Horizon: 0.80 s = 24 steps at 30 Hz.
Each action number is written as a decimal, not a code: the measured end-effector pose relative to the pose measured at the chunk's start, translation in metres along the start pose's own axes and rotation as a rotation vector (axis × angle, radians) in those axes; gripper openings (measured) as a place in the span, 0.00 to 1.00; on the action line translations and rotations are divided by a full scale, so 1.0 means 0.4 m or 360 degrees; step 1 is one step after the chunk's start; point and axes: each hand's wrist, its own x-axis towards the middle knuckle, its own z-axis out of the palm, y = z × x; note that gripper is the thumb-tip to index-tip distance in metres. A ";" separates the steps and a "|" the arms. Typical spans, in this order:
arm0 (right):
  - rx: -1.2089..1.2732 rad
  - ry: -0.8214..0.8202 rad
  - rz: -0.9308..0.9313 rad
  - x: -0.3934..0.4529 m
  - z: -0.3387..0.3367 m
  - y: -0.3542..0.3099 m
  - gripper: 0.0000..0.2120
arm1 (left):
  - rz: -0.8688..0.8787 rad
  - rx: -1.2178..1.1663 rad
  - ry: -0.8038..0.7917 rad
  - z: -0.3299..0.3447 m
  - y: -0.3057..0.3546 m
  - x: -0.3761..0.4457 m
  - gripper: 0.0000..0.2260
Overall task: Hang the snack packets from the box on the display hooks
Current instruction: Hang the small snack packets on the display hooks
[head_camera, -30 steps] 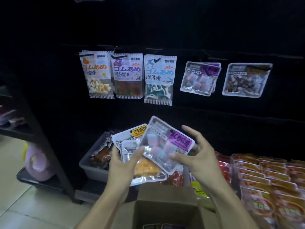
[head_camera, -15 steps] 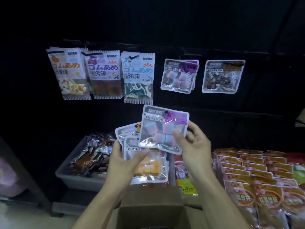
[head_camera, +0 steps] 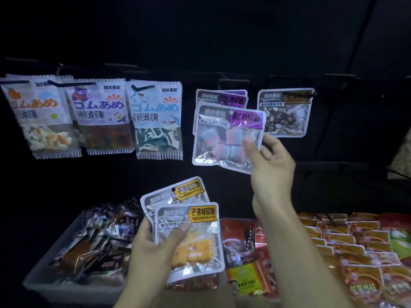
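Note:
My right hand (head_camera: 270,167) pinches the lower right corner of a purple-labelled packet (head_camera: 224,138) of pink-and-blue sweets, raised in front of two matching purple packets (head_camera: 231,98) that hang on a hook. My left hand (head_camera: 153,247) grips two yellow-labelled mango sweet packets (head_camera: 189,236), fanned, thumb on the front one, lower down over the bins. On the black display panel hang three tall white packets (head_camera: 153,118) at the left and a brown-labelled packet (head_camera: 285,112) at the right. The box is only a brown edge (head_camera: 200,296) at the bottom.
A grey bin (head_camera: 44,278) of dark wrapped snacks sits at lower left. Rows of red and orange packets (head_camera: 347,247) fill the shelf at lower right. Bare black hooks (head_camera: 338,76) stick out along the rail to the right of the hung packets.
My right hand has lifted the purple packet away from the left hand's stack, up and right to the hanging purple packets. The left hand keeps the two mango packets low. The view has moved closer.

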 end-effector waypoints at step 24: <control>-0.0139 0.0255 -0.0015 0.135 0.060 0.052 0.11 | -0.0079 -0.0115 0.0105 0.037 0.051 -0.012 0.18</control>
